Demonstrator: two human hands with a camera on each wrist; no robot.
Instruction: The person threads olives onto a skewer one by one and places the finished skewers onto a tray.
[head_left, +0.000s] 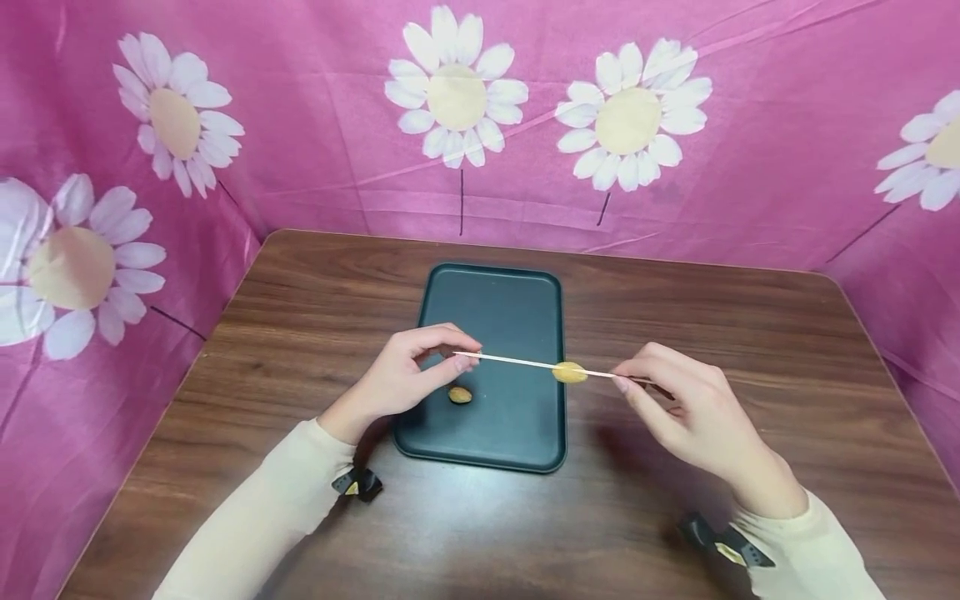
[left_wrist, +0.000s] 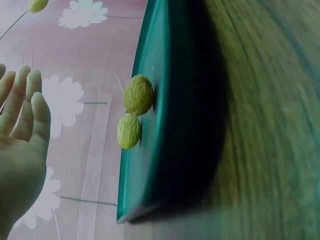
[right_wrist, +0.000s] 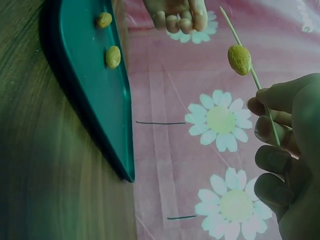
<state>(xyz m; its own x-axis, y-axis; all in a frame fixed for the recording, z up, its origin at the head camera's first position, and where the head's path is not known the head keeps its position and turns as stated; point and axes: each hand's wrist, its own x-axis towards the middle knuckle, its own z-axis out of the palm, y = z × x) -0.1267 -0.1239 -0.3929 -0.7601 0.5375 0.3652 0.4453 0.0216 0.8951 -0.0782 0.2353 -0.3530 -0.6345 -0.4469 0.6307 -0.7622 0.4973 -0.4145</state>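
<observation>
A thin wooden skewer (head_left: 517, 361) is pinched near one end by my right hand (head_left: 686, 408), its pointed end toward the left. One wrinkled, yellow oval fruit (right_wrist: 240, 59) sits threaded on it, a short way beyond my right fingertips. My left hand (head_left: 420, 367) is over the tray, its fingers loosely bent; in the head view the skewer's point overlaps them. The left wrist view shows those fingers (left_wrist: 20, 107) extended and gripping nothing. Two more yellow fruits (left_wrist: 138, 95) lie on the dark green tray (head_left: 517, 425); from the head only one shows, below my left hand.
The tray lies on a brown wood-grain table (head_left: 675, 308). Pink cloth (head_left: 315, 108) printed with white daisies hangs behind and beside the table. Black camera straps (head_left: 358, 483) are worn at both wrists, over cream sleeves.
</observation>
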